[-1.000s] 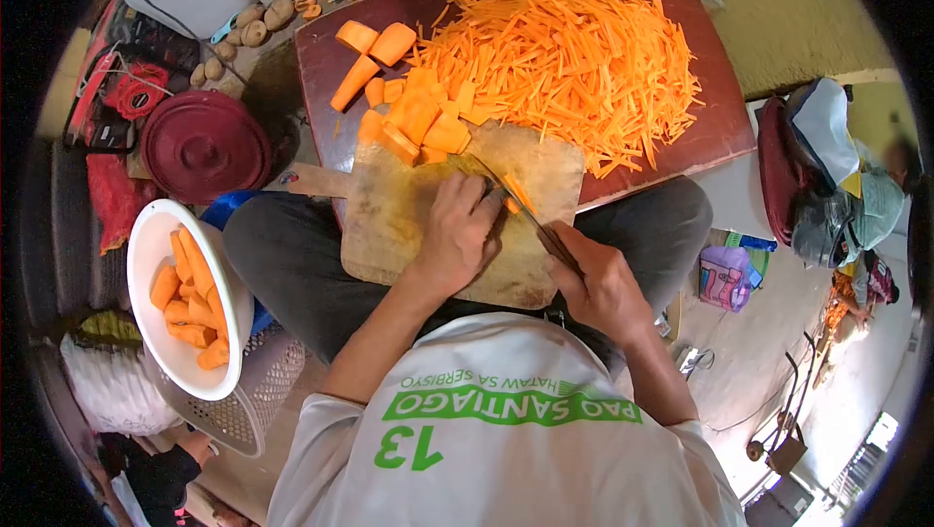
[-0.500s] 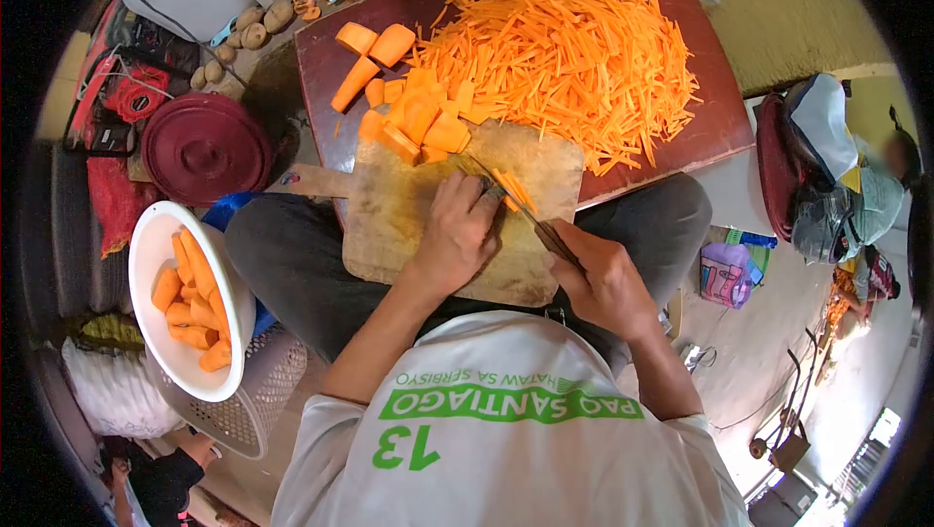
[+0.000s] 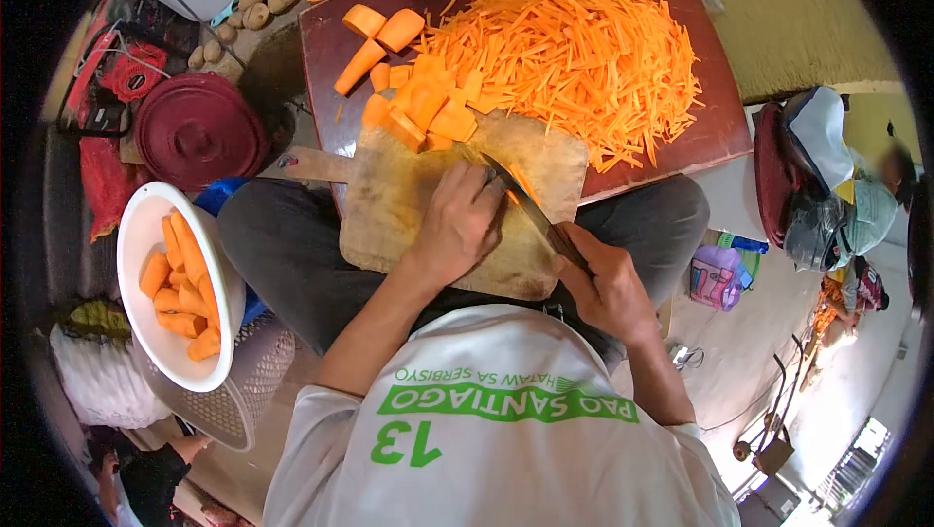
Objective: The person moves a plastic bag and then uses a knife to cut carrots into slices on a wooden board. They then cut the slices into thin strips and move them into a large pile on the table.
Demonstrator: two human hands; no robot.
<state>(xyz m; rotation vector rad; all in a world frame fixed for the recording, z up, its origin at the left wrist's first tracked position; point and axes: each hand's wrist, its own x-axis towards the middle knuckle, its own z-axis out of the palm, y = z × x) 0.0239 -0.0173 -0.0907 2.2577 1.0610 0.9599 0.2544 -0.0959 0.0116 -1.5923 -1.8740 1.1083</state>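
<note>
My right hand (image 3: 613, 279) grips the handle of a kitchen knife (image 3: 531, 208), its dark blade slanting across the wooden cutting board (image 3: 389, 225). My left hand (image 3: 459, 216) is closed, fingertips curled down on a carrot piece (image 3: 512, 198) against the blade; most of that piece is hidden under the fingers. Thin carrot strips (image 3: 525, 181) lie along the blade's other side. At the board's far edge are flat carrot slices (image 3: 423, 99). Beyond them, a large heap of carrot strips (image 3: 574, 60) covers much of the red-brown table (image 3: 715, 118).
Thick carrot chunks (image 3: 362, 65) sit at the table's left. Beside my left leg, a white basin (image 3: 136, 332) holds peeled carrots (image 3: 185, 264). Behind it stand a maroon lidded bucket (image 3: 199, 133) and several potatoes (image 3: 256, 16). A purple bag (image 3: 717, 277) is on the right; people are farther off.
The knife has swung a little more upright, its tip now farther from me, with fewer strips showing beside the blade. My left hand stays at the blade. The view has shifted slightly.
</note>
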